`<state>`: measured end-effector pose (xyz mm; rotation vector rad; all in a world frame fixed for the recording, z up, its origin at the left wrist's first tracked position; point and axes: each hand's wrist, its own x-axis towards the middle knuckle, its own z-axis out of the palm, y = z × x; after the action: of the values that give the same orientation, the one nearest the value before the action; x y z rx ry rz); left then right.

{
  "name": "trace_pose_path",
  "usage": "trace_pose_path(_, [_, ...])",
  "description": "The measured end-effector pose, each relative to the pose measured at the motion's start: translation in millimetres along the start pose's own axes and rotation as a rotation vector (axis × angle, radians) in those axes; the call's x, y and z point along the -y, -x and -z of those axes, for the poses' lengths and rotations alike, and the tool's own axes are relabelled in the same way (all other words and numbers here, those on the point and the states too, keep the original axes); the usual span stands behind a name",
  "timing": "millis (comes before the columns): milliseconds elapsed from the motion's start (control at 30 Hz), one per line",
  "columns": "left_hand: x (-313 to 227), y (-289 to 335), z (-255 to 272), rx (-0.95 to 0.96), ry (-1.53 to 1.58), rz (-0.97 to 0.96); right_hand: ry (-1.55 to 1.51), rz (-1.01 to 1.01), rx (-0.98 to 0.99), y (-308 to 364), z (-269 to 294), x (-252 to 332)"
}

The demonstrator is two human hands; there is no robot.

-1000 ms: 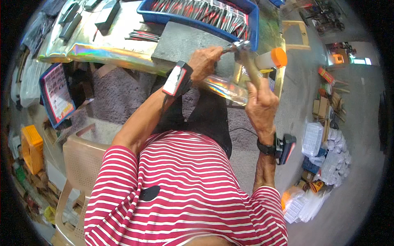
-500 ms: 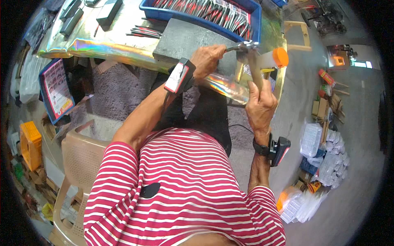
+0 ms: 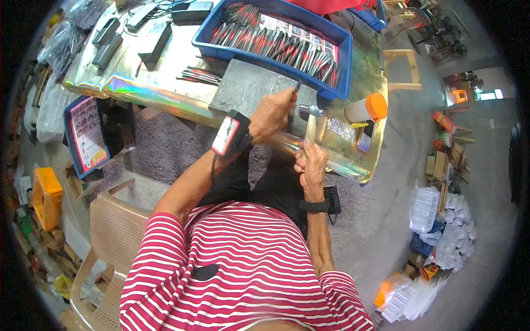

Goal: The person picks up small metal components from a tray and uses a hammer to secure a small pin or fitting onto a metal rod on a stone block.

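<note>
My right hand [image 3: 313,165] is closed around the wooden handle of a hammer [image 3: 311,128]. The metal hammer head sits at the near right edge of a grey block [image 3: 243,83], close to my left hand. Over that block my left hand [image 3: 271,115] is closed, its fingers pinched around a thin dark piece [image 3: 298,86] whose tip pokes out past the fingertips. Most of that piece is hidden by the fingers. Beyond the block, a blue bin [image 3: 201,44] holds many slim black, red and silver pieces. A small bundle of similar pieces [image 3: 200,75] lies left of the block.
A clear jar with an orange lid [image 3: 377,106] stands at the table's right corner, beside a clear plastic packet [image 3: 340,129]. Dark boxes [image 3: 155,43] and cables lie on the table's left. A beige plastic chair [image 3: 118,220] is at my left; packed goods [image 3: 450,237] sit on the floor at right.
The hammer has come down and left from a raised, blurred position toward the block. My left hand has shifted slightly nearer to me, still gripping the thin piece.
</note>
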<state>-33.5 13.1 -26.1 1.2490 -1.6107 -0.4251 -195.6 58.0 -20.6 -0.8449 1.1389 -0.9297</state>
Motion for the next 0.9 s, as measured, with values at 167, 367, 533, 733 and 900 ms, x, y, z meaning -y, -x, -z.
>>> trace_pose_path(167, [14,-40,20,-0.134,-0.017,0.077,-0.062,-0.057,0.034,-3,-3,-7])
trace_pose_path(367, [60,-99,46,-0.032,-0.328,0.013,0.094,-0.075,0.127,-9,4,-9])
trace_pose_path(533, [113,-121,51,0.08,-0.529,-0.014,0.296,0.015,0.13,-24,26,-21])
trace_pose_path(733, [141,-124,52,0.168,-0.652,0.034,0.415,0.16,-0.044,-33,54,5])
trace_pose_path(900, [156,-126,49,0.184,-0.57,-0.024,0.619,0.328,-0.279,-79,91,-23])
